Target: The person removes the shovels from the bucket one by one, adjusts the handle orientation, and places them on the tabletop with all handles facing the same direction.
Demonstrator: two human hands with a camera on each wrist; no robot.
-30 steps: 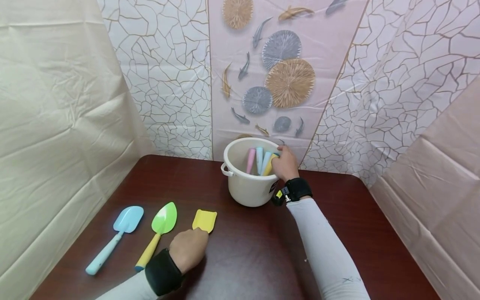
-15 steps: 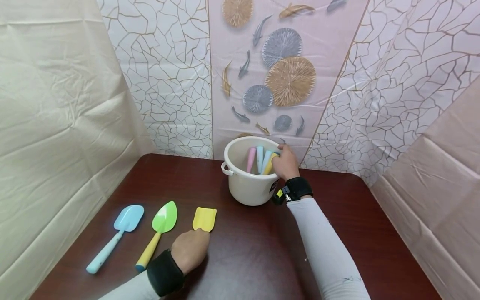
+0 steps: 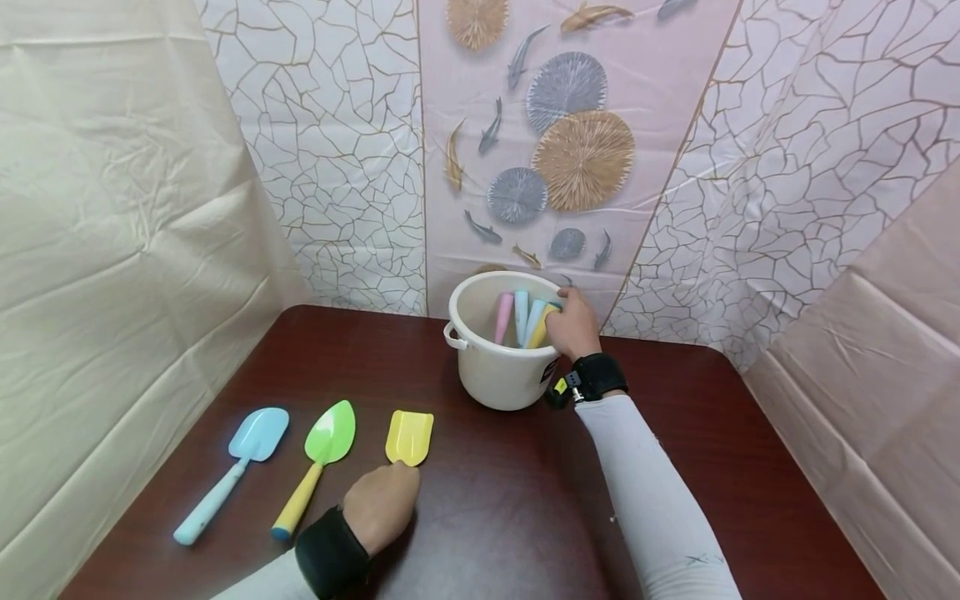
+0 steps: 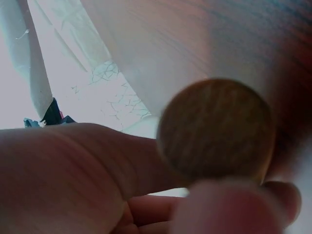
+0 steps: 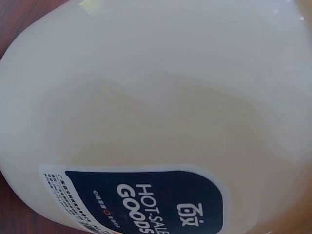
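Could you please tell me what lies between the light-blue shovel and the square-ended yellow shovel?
The head view shows a green pointed trowel with a yellow, blue-tipped handle lying between the light-blue shovel and the yellow shovel.

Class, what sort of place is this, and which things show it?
Probably a staged tabletop booth indoors: a dark table, a creased cream sheet at the left and a fish-patterned backdrop behind.
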